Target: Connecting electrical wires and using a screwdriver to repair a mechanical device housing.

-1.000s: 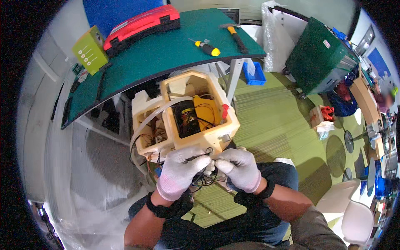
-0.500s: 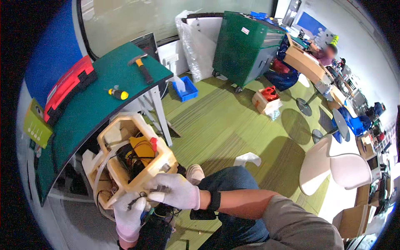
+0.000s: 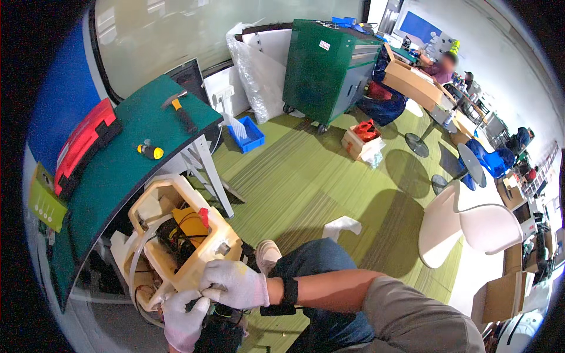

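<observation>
Both my hands wear white knit gloves. My left hand (image 3: 185,319) has thumb and fingers pinched together at the lower edge of a cream plastic housing (image 3: 220,238). Close beside it, my right hand (image 3: 236,285) is closed with curled fingers, nearly touching the left. A small dark piece shows at the left fingers, too little of it to name. The housing has open compartments with a yellow part (image 3: 189,222), dark wires and a red piece (image 3: 204,216) inside. A clear hose (image 3: 137,259) loops over its left side. Loose wires hang below my hands.
A green-topped table (image 3: 147,112) at left bears a hammer (image 3: 183,115), a yellow-black screwdriver (image 3: 150,152) and a red toolbox (image 3: 82,144). A green tool cabinet (image 3: 315,73), blue bin (image 3: 252,139), small box (image 3: 355,144) and white chair (image 3: 488,226) stand around. A person sits far off.
The view has shifted slightly, so the surroundings sit further left. My hands are closer together, and a small dark ring seen between them before is now mostly hidden.
</observation>
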